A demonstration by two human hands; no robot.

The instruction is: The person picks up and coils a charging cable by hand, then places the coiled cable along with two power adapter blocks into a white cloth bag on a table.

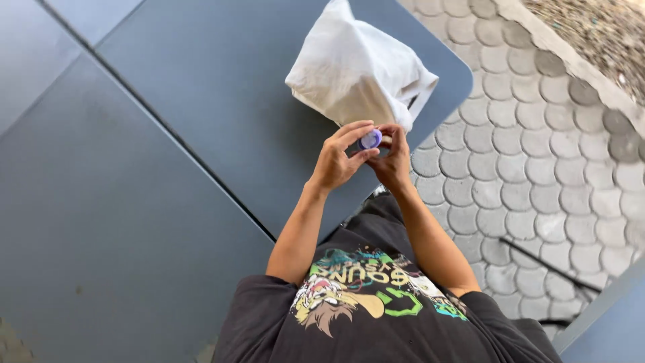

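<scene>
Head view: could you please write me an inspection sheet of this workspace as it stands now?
Surface: dark grey table made of joined panels, with a rounded corner at the right.
Job's things: small round purple-white object, pinched between both hands.
Clutter: white cloth bag, crumpled, standing on the table near its corner.
Hands: left hand and right hand meet above the table edge, fingertips on the small object.
Cables: thin dark line on the paving; cannot tell whether it is a cable.
Surroundings: grey scallop-pattern paving, a stone kerb and gravel beyond.
</scene>
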